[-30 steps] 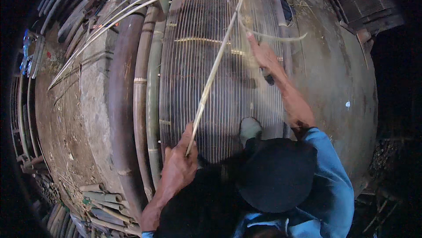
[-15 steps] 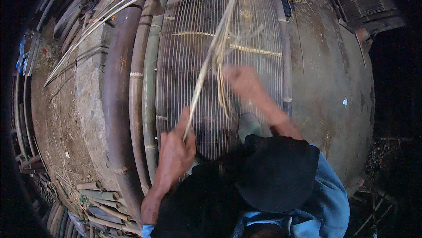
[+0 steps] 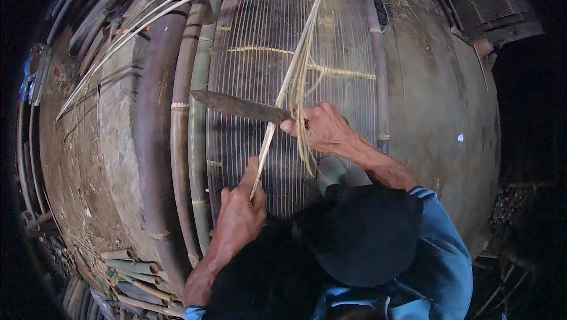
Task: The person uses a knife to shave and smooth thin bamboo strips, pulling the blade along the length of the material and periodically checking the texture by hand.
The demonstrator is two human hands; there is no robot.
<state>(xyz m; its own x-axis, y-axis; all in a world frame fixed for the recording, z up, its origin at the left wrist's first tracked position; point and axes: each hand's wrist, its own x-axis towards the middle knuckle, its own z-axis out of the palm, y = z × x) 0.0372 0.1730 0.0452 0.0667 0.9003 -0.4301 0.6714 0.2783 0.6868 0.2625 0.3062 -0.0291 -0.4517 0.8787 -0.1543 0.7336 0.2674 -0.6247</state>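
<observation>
My left hand is closed on the near end of a long pale bamboo strip, its index finger lying along it. The strip slants away to the far edge of the slatted bamboo platform. My right hand grips a broad dark knife; its handle is hidden in the fist. The blade points left and lies across the strip, thumb near the crossing. Thin curled shavings hang from the strip beside my right hand and drape over its knuckles.
Thick bamboo poles run along the platform's left side. Long split strips arch over them at the far left. Cut bamboo pieces lie on the ground at lower left. A concrete floor spreads to the right.
My right hand, blurred before, is now sharp, slightly nearer to me, with the knife blade plainly visible across the strip. My left hand keeps its hold on the strip.
</observation>
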